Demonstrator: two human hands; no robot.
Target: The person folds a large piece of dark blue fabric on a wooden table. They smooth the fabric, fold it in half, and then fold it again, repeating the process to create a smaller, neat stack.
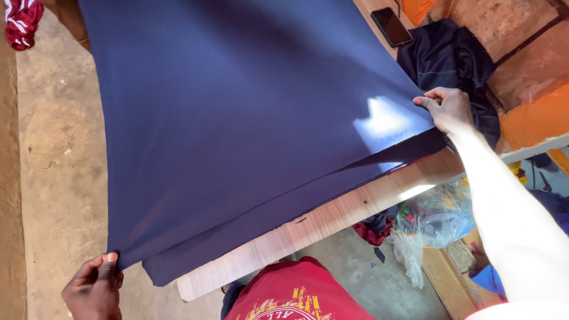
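A large navy-blue cloth point(237, 118) is stretched out over a wooden table point(332, 220), its upper layer lifted off a lower layer that lies along the table edge. My left hand point(93, 290) pinches the cloth's near-left corner, out past the table's end and above the floor. My right hand point(448, 108) grips the cloth's edge at the right, where a patch of sunlight falls on the fabric. My red shirt with a yellow print point(296, 293) shows at the bottom.
A black phone point(391, 26) lies on the table's far end beside a crumpled dark garment point(453, 59). Clear plastic bags point(435, 222) and a cardboard box point(447, 275) sit under the table. A red striped cloth point(21, 22) hangs top left over the concrete floor point(56, 148).
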